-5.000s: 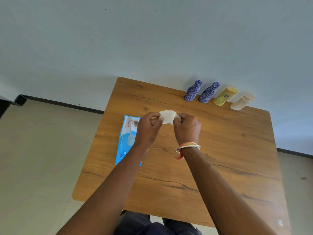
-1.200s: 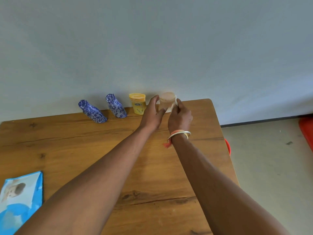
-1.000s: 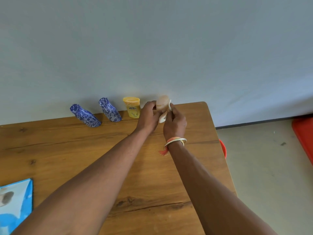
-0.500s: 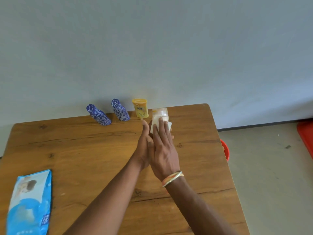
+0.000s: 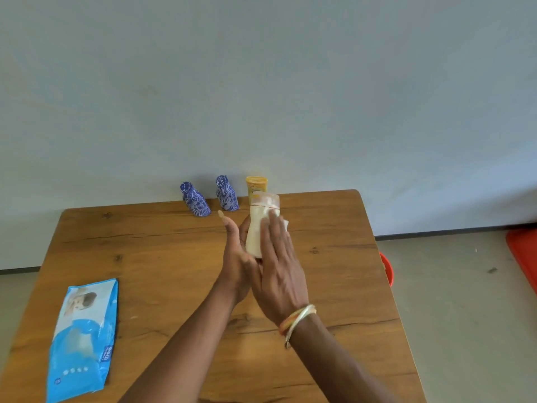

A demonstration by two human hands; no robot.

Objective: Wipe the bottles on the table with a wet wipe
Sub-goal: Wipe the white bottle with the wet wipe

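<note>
My left hand (image 5: 235, 263) holds a white bottle (image 5: 255, 228) with a pale cap above the far middle of the wooden table (image 5: 145, 257); its thumb points up and its fingers are hidden behind the bottle. My right hand (image 5: 279, 271), fingers straight, presses a white wet wipe (image 5: 285, 225) flat against the bottle's right side. Only a corner of the wipe shows. A yellow bottle (image 5: 256, 186) and two blue patterned bottles (image 5: 226, 194) (image 5: 195, 200) stand along the table's far edge by the wall.
A blue pack of wet wipes (image 5: 84, 335) lies at the near left of the table. A red round object (image 5: 386, 269) peeks out past the table's right edge, and a red flat thing (image 5: 523, 257) lies on the floor at far right.
The white bottle has been lifted from its place in the row and brought nearer, in front of the yellow bottle. My right hand has flattened over it with the wipe.
</note>
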